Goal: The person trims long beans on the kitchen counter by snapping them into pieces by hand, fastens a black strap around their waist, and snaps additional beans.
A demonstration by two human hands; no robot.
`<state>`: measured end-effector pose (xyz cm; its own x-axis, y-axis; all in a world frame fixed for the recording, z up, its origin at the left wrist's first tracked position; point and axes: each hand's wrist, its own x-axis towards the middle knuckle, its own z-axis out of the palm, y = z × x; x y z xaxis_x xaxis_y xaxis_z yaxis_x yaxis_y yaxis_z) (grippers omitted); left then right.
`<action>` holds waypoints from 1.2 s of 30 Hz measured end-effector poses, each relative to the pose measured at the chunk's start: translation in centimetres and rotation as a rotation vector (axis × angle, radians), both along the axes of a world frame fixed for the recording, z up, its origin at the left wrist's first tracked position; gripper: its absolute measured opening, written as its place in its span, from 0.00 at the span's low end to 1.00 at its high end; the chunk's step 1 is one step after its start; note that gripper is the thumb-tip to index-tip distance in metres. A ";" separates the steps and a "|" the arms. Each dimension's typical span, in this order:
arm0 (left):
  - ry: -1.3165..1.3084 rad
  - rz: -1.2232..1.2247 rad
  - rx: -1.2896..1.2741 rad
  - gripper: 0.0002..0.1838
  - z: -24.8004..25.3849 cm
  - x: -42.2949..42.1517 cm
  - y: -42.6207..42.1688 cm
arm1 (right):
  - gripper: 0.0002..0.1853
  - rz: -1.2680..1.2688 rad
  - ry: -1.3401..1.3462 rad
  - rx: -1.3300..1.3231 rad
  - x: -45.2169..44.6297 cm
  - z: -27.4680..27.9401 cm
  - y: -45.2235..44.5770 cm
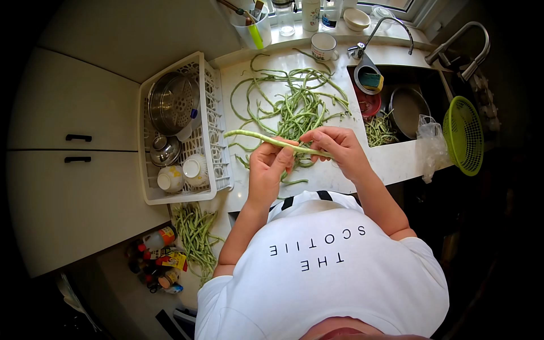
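Observation:
A long green bean (255,135) stretches sideways between my two hands, above the counter. My left hand (272,164) is closed around its middle, thumb on top, and the bean's free end sticks out to the left. With bent fingers, my right hand (333,146) pinches the same bean near its right end. Behind and below my hands lies a loose pile of long green beans (303,107), some curling out toward the back of the counter. A second heap of green beans (195,235), more evenly laid, rests at the left beside my left forearm.
A white dish rack (214,124) with pots and bowls stands left. Right is a sink (447,85) holding a pan (409,110) and bean scraps (379,129). A green colander (463,136) and plastic bag (432,144) sit at its edge. A mug (324,46) stands behind.

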<state>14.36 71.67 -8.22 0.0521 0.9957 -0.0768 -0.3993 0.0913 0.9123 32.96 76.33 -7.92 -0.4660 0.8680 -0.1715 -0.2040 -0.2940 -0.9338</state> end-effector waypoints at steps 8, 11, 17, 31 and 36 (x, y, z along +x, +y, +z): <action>0.105 0.045 -0.008 0.10 0.0 0.3 0.0 | 0.13 -0.018 0.070 0.052 -0.2 -0.1 -0.4; 0.175 0.036 -0.003 0.09 0.3 0.4 -0.1 | 0.13 -0.100 -0.045 0.155 0.5 -1.2 0.6; 0.245 0.021 0.137 0.05 -0.5 -0.1 0.3 | 0.13 -0.424 -0.457 0.312 7.4 -10.5 5.3; 0.318 0.141 0.015 0.10 -1.6 1.2 2.4 | 0.18 -0.587 -1.375 -0.083 28.5 -27.6 11.1; 0.777 0.229 -0.063 0.09 -1.0 1.3 3.3 | 0.22 -0.335 -1.532 -0.171 34.9 -34.3 13.5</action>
